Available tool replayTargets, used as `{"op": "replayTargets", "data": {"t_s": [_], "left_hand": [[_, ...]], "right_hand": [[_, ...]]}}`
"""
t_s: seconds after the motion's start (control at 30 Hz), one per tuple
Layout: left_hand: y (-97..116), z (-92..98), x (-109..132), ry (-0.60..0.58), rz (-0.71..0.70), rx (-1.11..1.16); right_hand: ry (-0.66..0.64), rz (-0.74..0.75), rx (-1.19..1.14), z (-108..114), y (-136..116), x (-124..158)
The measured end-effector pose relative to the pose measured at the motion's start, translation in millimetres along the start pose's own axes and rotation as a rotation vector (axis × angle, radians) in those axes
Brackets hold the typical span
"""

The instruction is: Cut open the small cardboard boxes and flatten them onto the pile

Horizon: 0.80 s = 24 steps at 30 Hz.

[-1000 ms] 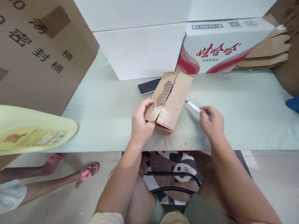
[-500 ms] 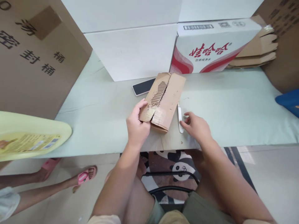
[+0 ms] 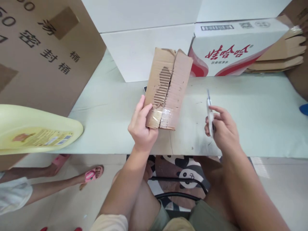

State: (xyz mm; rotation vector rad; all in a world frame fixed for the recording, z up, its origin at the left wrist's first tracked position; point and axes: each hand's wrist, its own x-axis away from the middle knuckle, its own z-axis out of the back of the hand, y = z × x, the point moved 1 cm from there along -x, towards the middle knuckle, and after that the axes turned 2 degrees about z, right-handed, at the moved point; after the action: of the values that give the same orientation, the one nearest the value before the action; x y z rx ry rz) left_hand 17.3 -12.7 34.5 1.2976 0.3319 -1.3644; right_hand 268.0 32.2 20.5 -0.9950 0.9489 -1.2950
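Note:
My left hand (image 3: 141, 126) grips the near left corner of a small brown cardboard box (image 3: 168, 86). The box is tilted up off the table, its torn top face toward me, with bare corrugation showing and clear tape across the near end. My right hand (image 3: 222, 130) is closed on a slim white utility knife (image 3: 209, 114), held upright with its blade pointing away from me, a hand's width right of the box. Behind the box, a dark phone (image 3: 145, 88) is almost fully hidden.
The pale green table (image 3: 252, 109) carries a big brown carton with Chinese print (image 3: 45, 54) at left, white boxes (image 3: 139, 48) behind, a red-and-white carton (image 3: 231, 45) and flattened cardboard (image 3: 276, 54) at right. A yellow bottle (image 3: 36, 130) juts in at left. Another person's legs in pink sandals (image 3: 92, 175) are on the floor.
My left hand has lifted and tilted the box up from lying flat. My right hand has picked the knife off the table and raised it upright.

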Motion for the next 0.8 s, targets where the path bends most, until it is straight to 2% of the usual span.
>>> {"op": "replayTargets", "data": {"t_s": [0.03, 0.1, 0.2, 0.3, 0.53, 0.8], "left_hand": [[-1, 0.0, 0, 0.004, -0.027, -0.009], [-3, -1.1, 1, -0.021, -0.055, -0.018], [-7, -3.0, 5, -0.080, -0.047, 0.003], [-7, -3.6, 7, -0.114, -0.020, 0.018], [4, -4.0, 8, -0.137, -0.005, 0.009], [14, -7.1, 16, -0.171, -0.105, 0.068]], "right_hand": [[-0.031, 0.058, -0.077, 2, -9, 7], [-0.128, 0.172, -0.078, 1, -27, 22], [-0.246, 0.305, 0.134, -6, -47, 40], [-0.277, 0.388, 0.298, -13, -55, 45], [-0.222, 0.430, 0.366, -15, -54, 45], [-0.293, 0.462, 0.427, -8, -72, 56]]}}
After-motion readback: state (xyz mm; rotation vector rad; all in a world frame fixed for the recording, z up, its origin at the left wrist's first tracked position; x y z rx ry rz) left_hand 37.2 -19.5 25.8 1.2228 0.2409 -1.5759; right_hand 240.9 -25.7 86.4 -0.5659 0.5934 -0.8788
